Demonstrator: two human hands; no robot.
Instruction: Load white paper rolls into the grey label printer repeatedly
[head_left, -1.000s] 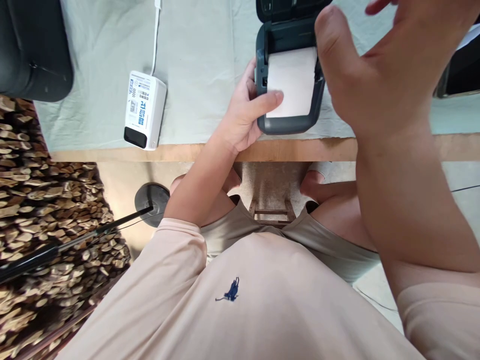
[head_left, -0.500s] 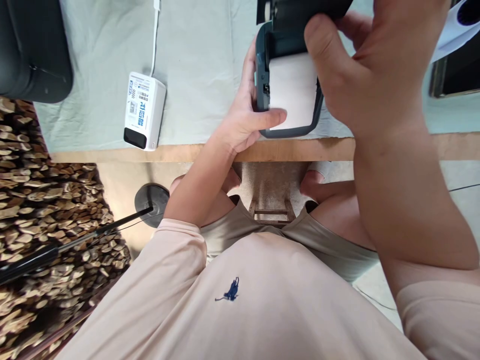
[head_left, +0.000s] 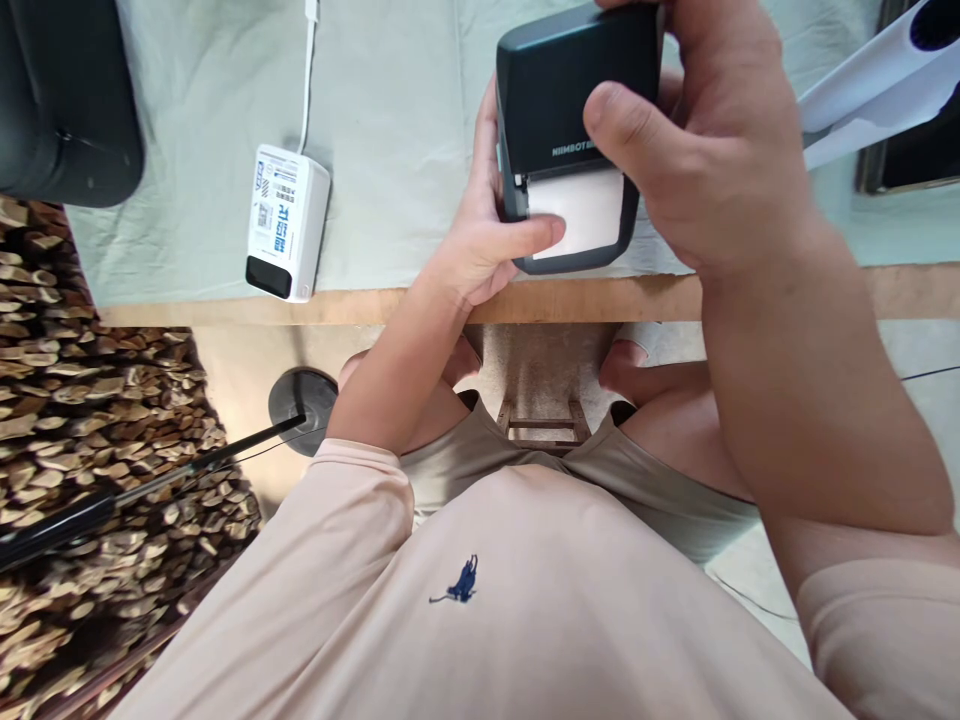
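Note:
A dark label printer (head_left: 577, 100) with NIIMBOT lettering is held up over the front of the table. My left hand (head_left: 495, 225) wraps its left side, the thumb pressing on white label paper (head_left: 596, 215) that shows at the printer's near end. The black lid lies down over the upper part of the body; whether it is fully latched I cannot tell. Around the lid's right side my right hand (head_left: 712, 140) is closed, thumb on top and other fingers mostly hidden behind.
On the table cloth (head_left: 390, 130) a white power bank (head_left: 285, 225) with a cable lies at left. A black case (head_left: 67, 100) fills the far left corner. A white paper roll (head_left: 877, 85) lies at right by a dark framed object (head_left: 915, 155). The wooden table edge (head_left: 337, 305) runs below.
The printer's lid has swung down from raised, covering much of the label paper. My right hand has moved left with it; my left hand keeps its hold.

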